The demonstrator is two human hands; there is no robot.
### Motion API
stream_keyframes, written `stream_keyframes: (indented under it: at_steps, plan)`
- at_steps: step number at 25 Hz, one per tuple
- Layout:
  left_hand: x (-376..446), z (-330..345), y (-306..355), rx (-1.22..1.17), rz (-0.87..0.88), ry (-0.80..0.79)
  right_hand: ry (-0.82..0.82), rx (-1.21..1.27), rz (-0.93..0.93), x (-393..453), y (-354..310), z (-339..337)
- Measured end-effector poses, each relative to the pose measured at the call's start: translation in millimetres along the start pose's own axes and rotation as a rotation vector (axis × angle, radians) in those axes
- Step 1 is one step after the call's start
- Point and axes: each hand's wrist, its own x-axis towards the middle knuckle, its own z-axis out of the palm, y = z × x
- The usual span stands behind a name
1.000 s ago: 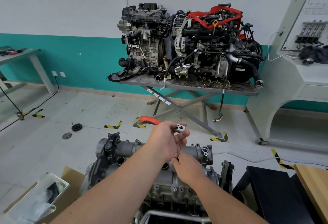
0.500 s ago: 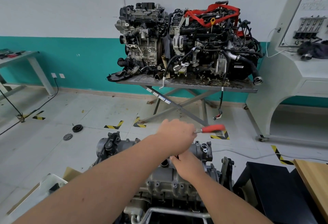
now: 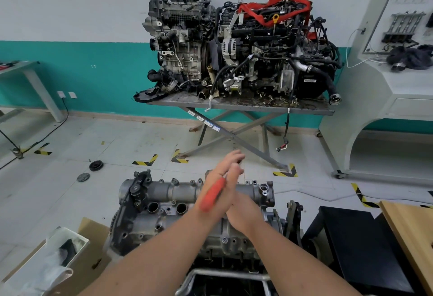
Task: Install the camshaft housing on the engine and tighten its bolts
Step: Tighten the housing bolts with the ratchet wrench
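Observation:
The grey camshaft housing lies on top of the engine just in front of me, with several bolt heads along its far edge. Both hands meet over its right half. My left hand grips the head of a ratchet wrench, whose red handle points back towards me and to the left. My right hand presses against it from the right, fingers curled at the wrench's shaft under the left hand. The bolt and the socket are hidden by the hands.
A cardboard box with a plastic bag sits at lower left. At the right are a black stand and a wooden board. Two engines rest on a scissor table by the wall. Two pulleys lie on the floor.
The red handle has swung round: from pointing left, to pointing right, to pointing back towards me. Both hands have stayed over the same spot on the housing.

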Motion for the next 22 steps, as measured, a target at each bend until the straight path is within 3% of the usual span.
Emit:
stream_keyframes:
  at_steps: [6, 10, 13, 16, 19, 22]
  plan:
    - [8, -1, 8, -0.121, -0.136, 0.180, -0.056, -0.007, -0.002, -2, 1, 0]
    - [17, -10, 32, 0.082, -0.302, 0.089, -0.053, -0.054, -0.038, -2, 1, 0]
    - [17, -10, 53, 0.366, -0.346, -0.072, -0.074, -0.075, -0.055, -3, 1, -2]
    - [15, -2, 68, 0.803, -0.293, -0.240, -0.058, -0.083, -0.070, -3, 0, -2]
    - [12, 12, 71, 1.239, -0.078, -0.419, -0.053, -0.055, -0.046, -4, 3, 0]
    - [8, 16, 65, 1.691, 0.243, -0.477, -0.022, -0.034, -0.038, -3, 6, 3]
